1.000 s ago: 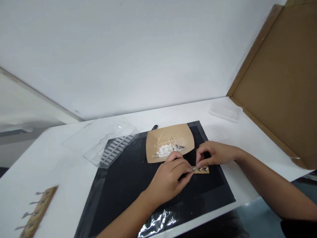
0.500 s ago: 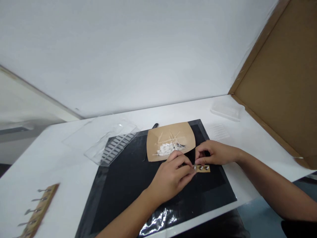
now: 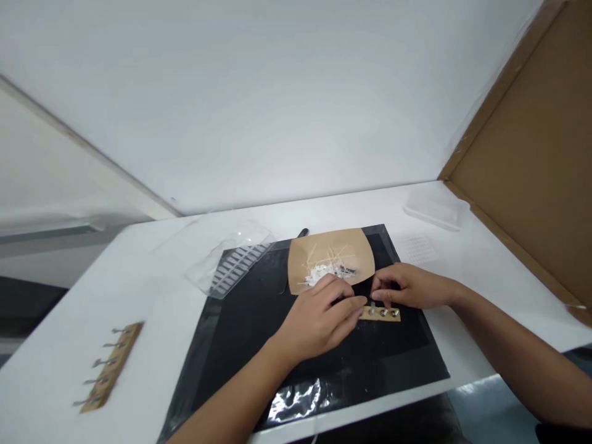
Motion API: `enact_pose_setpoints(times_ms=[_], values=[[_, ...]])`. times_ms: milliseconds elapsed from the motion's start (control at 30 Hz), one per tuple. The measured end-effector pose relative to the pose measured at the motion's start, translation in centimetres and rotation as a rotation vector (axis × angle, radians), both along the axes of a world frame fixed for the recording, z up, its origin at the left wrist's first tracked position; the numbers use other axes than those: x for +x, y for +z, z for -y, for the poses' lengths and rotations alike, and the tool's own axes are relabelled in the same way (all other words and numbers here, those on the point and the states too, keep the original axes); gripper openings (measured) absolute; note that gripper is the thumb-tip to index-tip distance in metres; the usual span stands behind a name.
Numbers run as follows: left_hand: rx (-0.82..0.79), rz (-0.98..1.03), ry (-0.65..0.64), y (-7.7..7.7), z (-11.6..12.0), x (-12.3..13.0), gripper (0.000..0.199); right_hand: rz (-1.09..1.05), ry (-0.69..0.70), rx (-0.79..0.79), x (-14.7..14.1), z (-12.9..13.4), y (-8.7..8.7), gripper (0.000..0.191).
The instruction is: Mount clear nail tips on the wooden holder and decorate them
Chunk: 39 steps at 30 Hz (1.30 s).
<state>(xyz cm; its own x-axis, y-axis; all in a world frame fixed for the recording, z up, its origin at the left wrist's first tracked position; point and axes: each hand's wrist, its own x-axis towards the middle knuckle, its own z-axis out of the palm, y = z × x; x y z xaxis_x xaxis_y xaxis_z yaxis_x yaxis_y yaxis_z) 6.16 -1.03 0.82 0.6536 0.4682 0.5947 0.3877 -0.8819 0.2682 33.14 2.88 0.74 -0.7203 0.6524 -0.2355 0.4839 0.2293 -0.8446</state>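
Observation:
A narrow wooden strip [image 3: 393,317] with small shiny metal pieces in it lies on the black mat [image 3: 259,345]. My left hand [image 3: 319,320] has its fingers closed over the strip's left end and covers that part. Just above the strip, my right hand [image 3: 404,287] is curled, thumb and forefinger tips close together. A small pale piece [image 3: 372,306] stands on the strip right below those tips. Whether the tips hold anything is too small to make out. Behind my left hand sits a brown paper tray [image 3: 365,253] with white scraps [image 3: 321,272] and thin sticks [image 3: 340,253].
On the left, another wooden strip [image 3: 115,364] carries several metal pieces sticking out. A clear compartment box [image 3: 231,265] overlaps the mat's back left corner. Behind the tray pokes a black handle [image 3: 303,232]. A clear lid-like container [image 3: 437,209] and a gridded sheet [image 3: 419,249] lie back right.
The view has shifted, so the table things appear further right. My fingertips have drawn a little apart, and more of the strip with its metal pieces shows between my hands.

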Motion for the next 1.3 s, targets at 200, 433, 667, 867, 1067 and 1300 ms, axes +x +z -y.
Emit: enact_pose_setpoints(times_ms=[200,433,667,867,1067,1300], values=[[0.151,0.17,0.159,0.2,-0.1,-0.9,0.014,0.002,0.0,-0.002,0.2,-0.2,-0.3,0.039],[0.365,0.215,0.429,-0.2,-1.3,-3.4,0.009,0.009,0.006,0.032,0.5,-0.4,-0.5,0.036],[0.376,0.303,0.712,-0.6,-2.6,-6.2,0.012,-0.049,-0.032,0.108,0.7,-0.5,-1.2,0.026],[0.329,0.373,0.863,-1.5,-3.5,-7.5,0.017,-0.018,-0.115,0.337,0.9,-1.0,-2.1,0.015],[0.185,0.315,0.908,-2.1,-3.8,-7.1,0.02,0.089,-0.263,0.623,1.5,-1.9,-1.9,0.019],[0.113,0.283,0.909,-1.6,-4.2,-7.6,0.017,0.072,-0.539,0.661,3.0,-3.2,-2.5,0.018]])
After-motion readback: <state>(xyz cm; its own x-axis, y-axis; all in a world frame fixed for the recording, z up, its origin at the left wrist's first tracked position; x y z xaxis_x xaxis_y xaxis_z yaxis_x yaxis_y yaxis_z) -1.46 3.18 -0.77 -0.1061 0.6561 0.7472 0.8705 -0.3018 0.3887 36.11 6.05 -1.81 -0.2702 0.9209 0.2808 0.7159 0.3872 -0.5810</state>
